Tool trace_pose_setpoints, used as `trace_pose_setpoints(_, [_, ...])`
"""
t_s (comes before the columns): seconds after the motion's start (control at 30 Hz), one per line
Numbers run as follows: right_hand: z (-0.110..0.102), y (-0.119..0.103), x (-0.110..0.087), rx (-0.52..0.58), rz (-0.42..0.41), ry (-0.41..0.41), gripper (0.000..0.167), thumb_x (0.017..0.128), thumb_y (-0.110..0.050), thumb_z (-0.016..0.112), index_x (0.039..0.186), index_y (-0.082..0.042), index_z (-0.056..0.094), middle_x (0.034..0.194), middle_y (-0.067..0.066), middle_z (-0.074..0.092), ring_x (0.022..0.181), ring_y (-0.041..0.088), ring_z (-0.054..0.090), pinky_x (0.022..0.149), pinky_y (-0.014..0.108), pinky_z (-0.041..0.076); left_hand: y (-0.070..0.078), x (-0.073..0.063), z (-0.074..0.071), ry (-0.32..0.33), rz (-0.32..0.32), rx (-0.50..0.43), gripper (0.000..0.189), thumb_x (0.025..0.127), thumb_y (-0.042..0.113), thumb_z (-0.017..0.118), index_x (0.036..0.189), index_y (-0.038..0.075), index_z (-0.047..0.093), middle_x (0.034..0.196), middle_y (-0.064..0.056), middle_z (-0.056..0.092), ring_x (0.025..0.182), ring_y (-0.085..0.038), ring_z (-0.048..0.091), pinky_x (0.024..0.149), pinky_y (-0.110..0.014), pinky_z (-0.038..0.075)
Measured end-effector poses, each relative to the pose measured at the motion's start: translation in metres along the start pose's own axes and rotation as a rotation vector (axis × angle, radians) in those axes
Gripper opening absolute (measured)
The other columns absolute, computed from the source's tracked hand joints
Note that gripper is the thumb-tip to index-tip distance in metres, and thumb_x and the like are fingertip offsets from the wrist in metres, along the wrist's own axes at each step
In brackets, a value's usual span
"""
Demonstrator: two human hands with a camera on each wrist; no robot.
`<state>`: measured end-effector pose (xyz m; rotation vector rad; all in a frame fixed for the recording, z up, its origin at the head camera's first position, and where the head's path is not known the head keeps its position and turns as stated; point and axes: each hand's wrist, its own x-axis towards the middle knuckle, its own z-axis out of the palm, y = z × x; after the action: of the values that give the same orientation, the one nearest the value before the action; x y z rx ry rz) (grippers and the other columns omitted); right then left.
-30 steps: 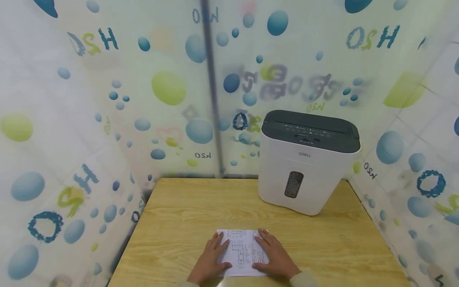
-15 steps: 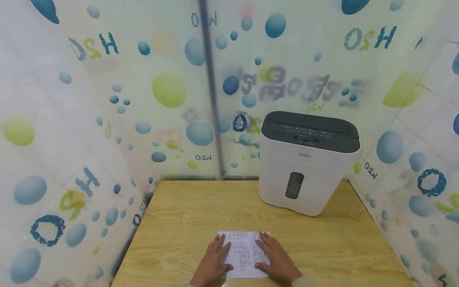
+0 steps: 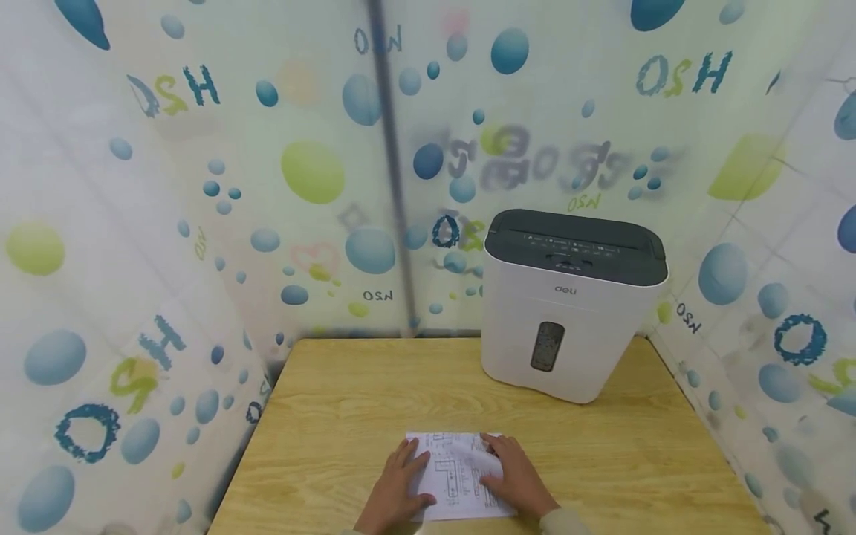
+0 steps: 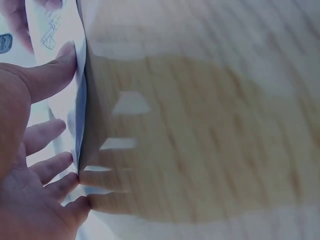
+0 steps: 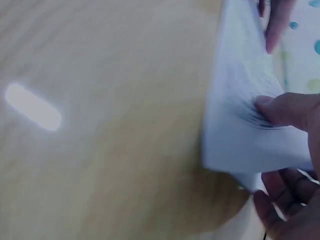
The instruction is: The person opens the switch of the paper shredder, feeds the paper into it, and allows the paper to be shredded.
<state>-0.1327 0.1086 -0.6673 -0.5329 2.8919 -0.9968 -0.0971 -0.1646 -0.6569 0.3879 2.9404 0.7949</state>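
Note:
A printed sheet of paper (image 3: 458, 475) with line diagrams lies near the front of the wooden table, between both hands. My left hand (image 3: 396, 487) rests at its left side with the fingers extended; in the left wrist view the thumb (image 4: 62, 67) lies on the sheet and the other fingertips are near its edge. My right hand (image 3: 518, 479) pinches the right side. In the right wrist view, its thumb (image 5: 280, 110) presses on the printed face while the other fingers curl below the edge, and the paper bends there.
A white paper shredder (image 3: 571, 319) with a dark top and a small window stands at the back right of the wooden table (image 3: 334, 401). Patterned curtains (image 3: 307, 245) enclose the table at the back and sides.
My right hand has gone from lying flat on the paper to pinching its right side, and the paper there has shifted slightly right. The left hand stays nearly where it was.

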Motion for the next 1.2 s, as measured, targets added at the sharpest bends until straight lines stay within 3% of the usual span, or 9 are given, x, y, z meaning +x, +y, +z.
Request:
trace_pose_setpoints(0.07, [-0.003,-0.002,0.005,0.014,0.031,-0.011,0.053,0.084,-0.027,0.081,0.129,-0.005,0.065,0.113,0.003,0.067,0.104,0.020,0.058,0.092,0.047,0.051,0.000,0.001,0.000,0.005,-0.002,-0.005,0.086,0.074,0.040,0.089,0.147,0.011,0.055,0.161,-0.019,0.040,0.149,-0.045,0.034,0.117,-0.061,0.035])
trace_pose_setpoints(0.27, [-0.012,-0.006,0.012,0.256,0.110,-0.054,0.034,0.090,-0.018,0.073,0.118,-0.001,0.067,0.118,0.018,0.071,0.109,0.034,0.067,0.094,0.052,0.056,-0.001,0.008,0.000,0.034,-0.026,-0.027,0.108,0.066,0.039,0.095,0.155,0.010,0.043,0.159,-0.025,0.038,0.145,-0.048,0.039,0.115,-0.061,0.039])
trace_pose_setpoints(0.4, [-0.016,-0.002,0.012,0.373,0.100,-0.087,0.016,0.093,-0.013,0.072,0.108,-0.014,0.066,0.117,0.008,0.071,0.097,0.018,0.064,0.082,0.033,0.056,-0.003,0.012,-0.001,0.078,-0.043,-0.056,0.120,0.058,0.035,0.099,0.158,0.010,0.038,0.159,-0.027,0.035,0.142,-0.049,0.042,0.111,-0.062,0.043])
trace_pose_setpoints(0.5, [-0.017,0.001,0.012,0.414,0.098,-0.086,0.017,0.093,-0.013,0.073,0.107,-0.019,0.067,0.116,0.004,0.070,0.090,0.011,0.060,0.076,0.023,0.050,-0.005,0.015,-0.003,0.140,-0.048,-0.091,0.120,0.056,0.027,0.100,0.157,0.007,0.038,0.158,-0.027,0.035,0.139,-0.048,0.046,0.107,-0.061,0.046])
trace_pose_setpoints(0.6, [-0.019,0.004,0.011,0.443,0.088,-0.071,0.018,0.091,-0.012,0.075,0.107,-0.018,0.068,0.117,0.006,0.070,0.091,0.011,0.060,0.075,0.023,0.050,-0.008,0.017,-0.004,0.209,-0.057,-0.128,0.104,0.060,0.018,0.097,0.149,0.004,0.046,0.149,-0.022,0.045,0.131,-0.042,0.054,0.105,-0.054,0.051])
trace_pose_setpoints(0.7, [-0.022,0.005,0.010,0.471,0.093,-0.077,0.016,0.092,-0.014,0.075,0.107,-0.016,0.069,0.116,0.006,0.070,0.092,0.012,0.058,0.076,0.023,0.048,-0.011,0.020,-0.005,0.269,-0.064,-0.216,0.068,0.067,0.008,0.093,0.127,0.004,0.060,0.127,-0.014,0.061,0.112,-0.029,0.063,0.093,-0.042,0.058])
trace_pose_setpoints(0.87, [-0.027,0.005,0.008,0.492,0.121,-0.093,0.020,0.096,-0.019,0.071,0.112,-0.006,0.070,0.105,0.007,0.072,0.084,0.011,0.063,0.070,0.022,0.052,-0.016,0.025,-0.010,0.289,-0.084,-0.492,0.017,0.082,-0.001,0.081,0.089,0.006,0.068,0.091,-0.009,0.074,0.079,-0.008,0.065,0.066,-0.020,0.055])
trace_pose_setpoints(1.0, [-0.030,0.005,0.007,0.478,0.166,-0.079,0.031,0.100,-0.026,0.067,0.120,-0.002,0.069,0.096,0.004,0.073,0.077,0.012,0.065,0.063,0.023,0.053,-0.016,0.028,-0.014,0.271,-0.119,-0.564,0.007,0.087,0.002,0.078,0.084,0.004,0.072,0.082,-0.006,0.073,0.071,-0.002,0.060,0.062,-0.019,0.053])
trace_pose_setpoints(1.2, [-0.035,0.004,0.009,0.429,0.206,-0.010,0.035,0.100,-0.037,0.067,0.115,-0.007,0.074,0.091,-0.001,0.073,0.076,0.010,0.062,0.067,0.022,0.051,-0.014,0.031,-0.019,0.275,-0.119,-0.575,0.007,0.092,0.009,0.074,0.088,0.004,0.075,0.080,-0.005,0.072,0.067,-0.003,0.058,0.059,-0.019,0.051])
